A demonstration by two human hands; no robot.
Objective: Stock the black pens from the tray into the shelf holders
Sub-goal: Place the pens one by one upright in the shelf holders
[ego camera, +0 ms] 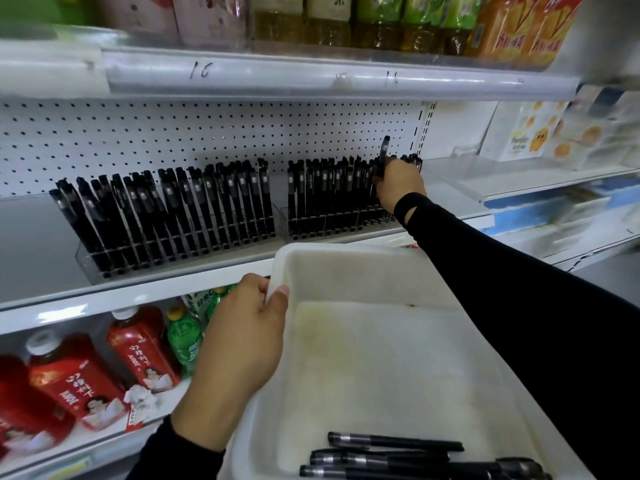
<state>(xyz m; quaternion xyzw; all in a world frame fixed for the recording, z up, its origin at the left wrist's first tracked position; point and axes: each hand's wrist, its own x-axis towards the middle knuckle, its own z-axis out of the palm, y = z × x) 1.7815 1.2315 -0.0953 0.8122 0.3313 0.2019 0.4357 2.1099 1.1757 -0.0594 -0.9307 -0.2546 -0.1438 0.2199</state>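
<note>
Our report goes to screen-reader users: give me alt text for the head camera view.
A person's right hand holds a black pen upright at the right shelf holder, packed with pens. The left hand grips the rim of a white tray with a few loose pens in it.

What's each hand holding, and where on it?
Left hand grips the white tray by its left rim; right hand holds a black pen below its upper end.

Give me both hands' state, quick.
Left hand: grips the tray by its rim.
Right hand: holds one pen.
</note>
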